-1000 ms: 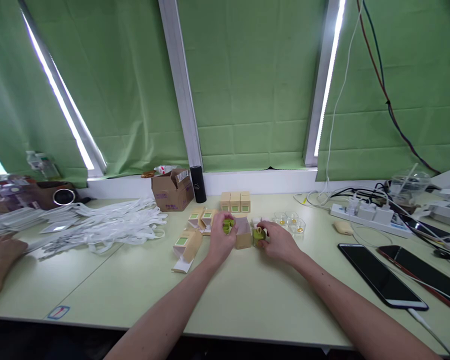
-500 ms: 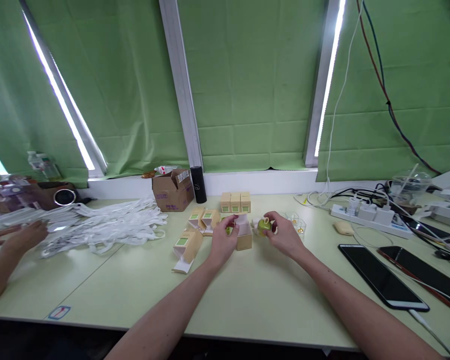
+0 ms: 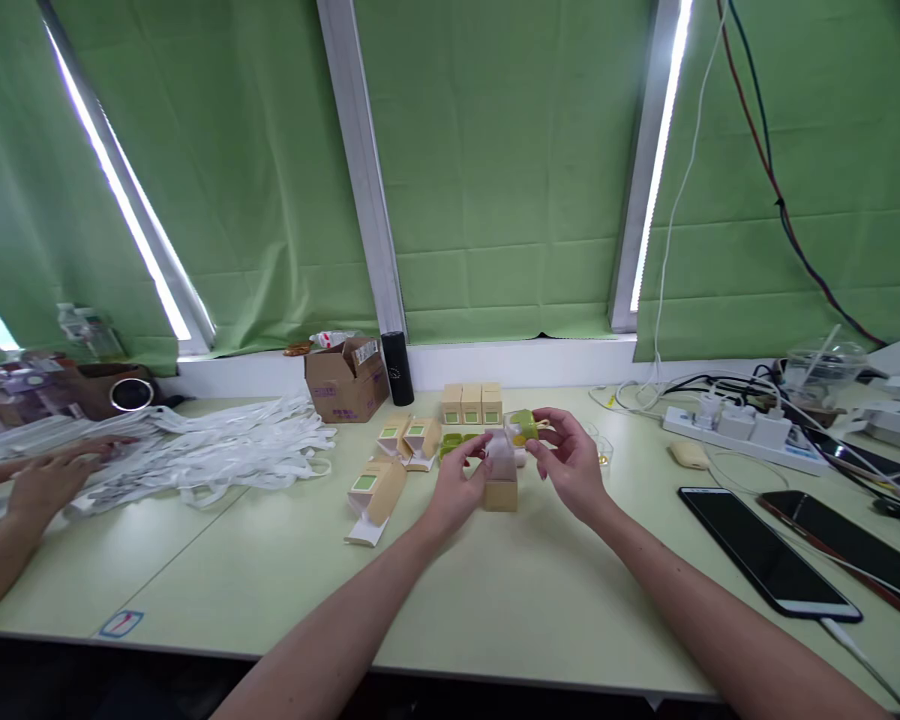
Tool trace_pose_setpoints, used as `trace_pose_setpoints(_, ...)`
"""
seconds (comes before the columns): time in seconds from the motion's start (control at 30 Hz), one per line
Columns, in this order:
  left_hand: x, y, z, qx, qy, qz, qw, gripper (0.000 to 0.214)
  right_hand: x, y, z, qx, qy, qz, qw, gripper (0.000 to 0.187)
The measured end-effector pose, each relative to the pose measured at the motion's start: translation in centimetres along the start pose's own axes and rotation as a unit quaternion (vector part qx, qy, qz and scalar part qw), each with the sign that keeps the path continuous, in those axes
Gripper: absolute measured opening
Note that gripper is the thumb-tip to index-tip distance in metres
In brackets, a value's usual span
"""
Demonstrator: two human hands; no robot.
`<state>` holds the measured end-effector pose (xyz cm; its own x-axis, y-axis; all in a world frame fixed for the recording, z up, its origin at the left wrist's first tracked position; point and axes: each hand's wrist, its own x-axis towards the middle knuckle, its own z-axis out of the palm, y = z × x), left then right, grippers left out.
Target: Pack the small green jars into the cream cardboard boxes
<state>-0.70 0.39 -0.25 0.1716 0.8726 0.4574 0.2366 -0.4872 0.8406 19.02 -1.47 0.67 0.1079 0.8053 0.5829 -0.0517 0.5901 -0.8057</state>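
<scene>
Steady the open box [image 3: 501, 496], pinched in the left hand [image 3: 456, 488] — and guide the green-topped container [image 3: 523, 427], gripped by the right hand [image 3: 579, 468], gently past the box's upper right edge.

I'm looking at a long, pale cream-green table [image 3: 450, 610]. On its left, a tangled heap of flat white straps [image 3: 232, 450] is sprawling. Toward the back, a brown cardboard carton [image 3: 345, 385] is standing just beside a black upright cylinder [image 3: 396, 368]. Three small tan cardboard boxes [image 3: 471, 403] are standing in a row; nearer, a tan, green-labelled box [image 3: 375, 490] is lying with its white flap out. On the right, a flat, black-screened phone [image 3: 765, 552] is lying near a long white power strip [image 3: 742, 440].
</scene>
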Motion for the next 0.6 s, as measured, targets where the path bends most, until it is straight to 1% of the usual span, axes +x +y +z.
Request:
trace_pose_setpoints(0.1, 0.0, -0.1, 0.1, -0.005, -0.001, 0.0, 1.0, 0.043, -0.6, -0.2, 0.8, -0.022, -0.046, 0.016, 0.999, 0.042)
trace_pose_setpoints(0.2, 0.0, 0.0, 0.1, -0.006, -0.007, -0.007, 1.0, 0.041, -0.8, -0.2, 0.8, -0.084, -0.071, 0.023, 0.994, 0.042)
trace_pose_setpoints(0.3, 0.1, 0.0, 0.1, -0.021, -0.006, -0.02, 1.0, 0.042, -0.5, -0.3, 0.3, -0.135, -0.061, 0.009, 0.989, 0.039)
trace_pose_setpoints(0.47, 0.3, -0.1, 0.1, -0.085, -0.004, -0.034, 0.996, 0.046, 0.0, -0.4, -0.4, -0.174, -0.057, -0.003, 0.983, 0.037)
trace_pose_setpoints(0.6, 0.4, -0.3, 0.1, -0.09, 0.005, -0.038, 0.995, 0.051, 0.1, -0.3, -0.5, -0.213, -0.059, -0.005, 0.975, 0.039)
